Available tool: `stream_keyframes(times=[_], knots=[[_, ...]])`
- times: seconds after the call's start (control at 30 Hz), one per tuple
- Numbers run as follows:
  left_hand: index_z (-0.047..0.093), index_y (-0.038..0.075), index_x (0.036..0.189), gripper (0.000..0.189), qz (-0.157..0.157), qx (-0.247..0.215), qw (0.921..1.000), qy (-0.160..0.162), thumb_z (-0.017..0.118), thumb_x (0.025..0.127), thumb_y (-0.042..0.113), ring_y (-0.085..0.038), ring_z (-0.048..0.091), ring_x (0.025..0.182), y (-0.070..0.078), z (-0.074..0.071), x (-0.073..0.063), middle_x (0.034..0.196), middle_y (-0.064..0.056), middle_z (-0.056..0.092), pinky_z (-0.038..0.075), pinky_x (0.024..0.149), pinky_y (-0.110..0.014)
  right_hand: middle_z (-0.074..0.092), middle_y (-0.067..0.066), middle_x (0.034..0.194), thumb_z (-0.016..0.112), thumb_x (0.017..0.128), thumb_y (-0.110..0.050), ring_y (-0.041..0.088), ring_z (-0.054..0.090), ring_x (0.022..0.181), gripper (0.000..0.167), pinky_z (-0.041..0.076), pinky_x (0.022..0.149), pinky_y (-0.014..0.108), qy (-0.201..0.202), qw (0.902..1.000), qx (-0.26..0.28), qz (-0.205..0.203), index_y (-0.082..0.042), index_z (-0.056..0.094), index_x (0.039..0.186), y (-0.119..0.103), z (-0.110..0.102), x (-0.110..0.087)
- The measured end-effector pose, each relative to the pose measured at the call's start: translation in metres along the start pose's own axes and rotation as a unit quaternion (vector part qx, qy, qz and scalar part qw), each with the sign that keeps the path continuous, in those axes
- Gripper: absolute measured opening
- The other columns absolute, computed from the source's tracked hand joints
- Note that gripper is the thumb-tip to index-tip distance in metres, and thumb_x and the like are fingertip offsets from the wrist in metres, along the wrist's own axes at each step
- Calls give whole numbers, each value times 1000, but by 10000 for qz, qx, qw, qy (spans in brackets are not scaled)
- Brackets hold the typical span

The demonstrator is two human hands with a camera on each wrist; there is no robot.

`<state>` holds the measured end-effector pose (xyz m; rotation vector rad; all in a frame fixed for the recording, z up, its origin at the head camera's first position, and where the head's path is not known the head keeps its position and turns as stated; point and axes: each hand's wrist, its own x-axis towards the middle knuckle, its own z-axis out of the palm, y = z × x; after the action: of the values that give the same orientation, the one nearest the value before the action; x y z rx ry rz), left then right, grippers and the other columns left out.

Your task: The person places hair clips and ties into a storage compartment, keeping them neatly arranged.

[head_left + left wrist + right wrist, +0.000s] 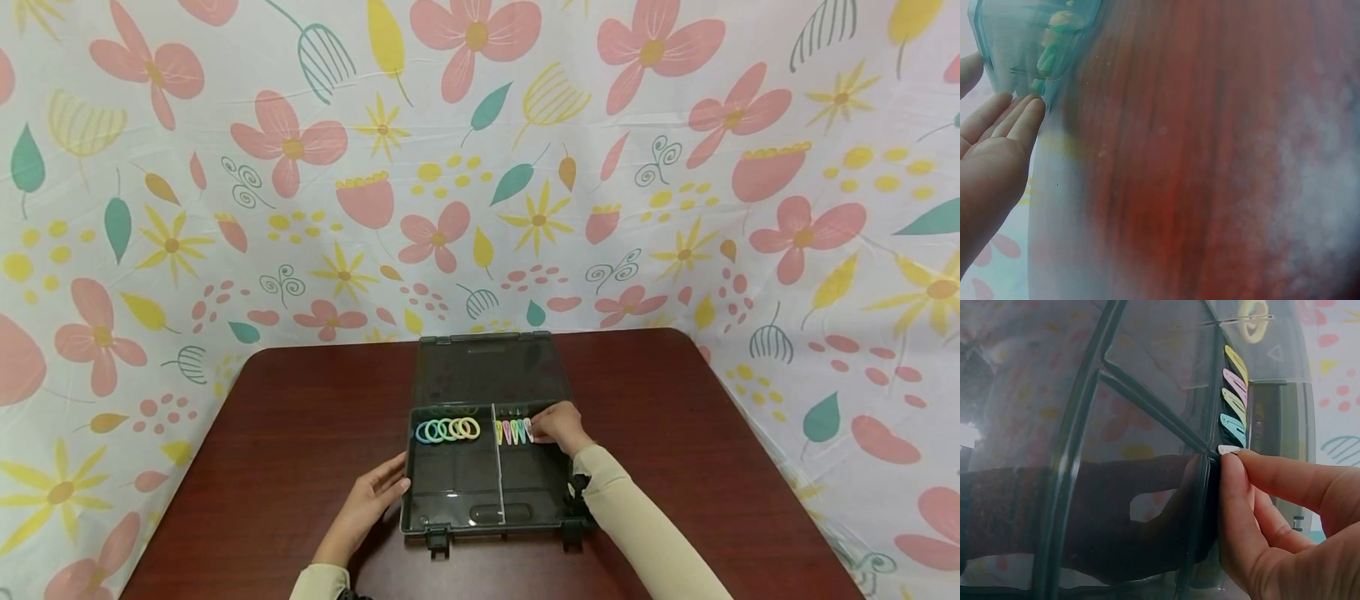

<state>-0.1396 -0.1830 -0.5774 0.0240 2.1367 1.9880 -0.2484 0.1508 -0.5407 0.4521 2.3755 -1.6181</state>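
Note:
A dark see-through plastic box [453,487] lies open on the table, split by a pale upright divider [498,475]. My right hand [558,425] reaches into the right compartment and pinches a white snap hair clip [1229,449] between thumb and index finger. That clip is at the end of a row of yellow, pink and turquoise hair clips [1233,428]. In the left compartment, several pastel rings [452,429] overlap in a row along the far side. My left hand [369,498] rests its extended fingers against the box's left wall; the left wrist view shows the fingertips [1035,107] at that wall.
The box's lid [487,367] is folded back toward the far table edge. Two latches [438,543] hang at the near side. The brown table [300,417] meets a flower-print cloth [450,167] behind and at the sides.

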Motion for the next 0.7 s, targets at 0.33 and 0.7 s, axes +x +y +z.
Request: stream_keyframes(times=[0.33, 0.7], knots=[[43, 5, 145, 56, -18, 122, 9999, -96, 64, 94, 17, -34, 39, 135, 1, -3, 0, 148, -18, 40, 42, 103, -43, 69, 23, 88, 67, 80, 10, 24, 69, 72, 16, 59, 63, 34, 22, 10000, 49, -42, 14, 70, 95, -1, 1, -1], [50, 4, 140, 49, 20, 519, 9981, 321, 62, 95, 20, -33, 49, 127, 6, -2, -4, 140, -18, 49, 47, 98, -41, 68, 21, 89, 64, 88, 3, 20, 67, 69, 14, 59, 67, 35, -196, 9996, 62, -205, 11, 68, 98, -9, -12, -9]])
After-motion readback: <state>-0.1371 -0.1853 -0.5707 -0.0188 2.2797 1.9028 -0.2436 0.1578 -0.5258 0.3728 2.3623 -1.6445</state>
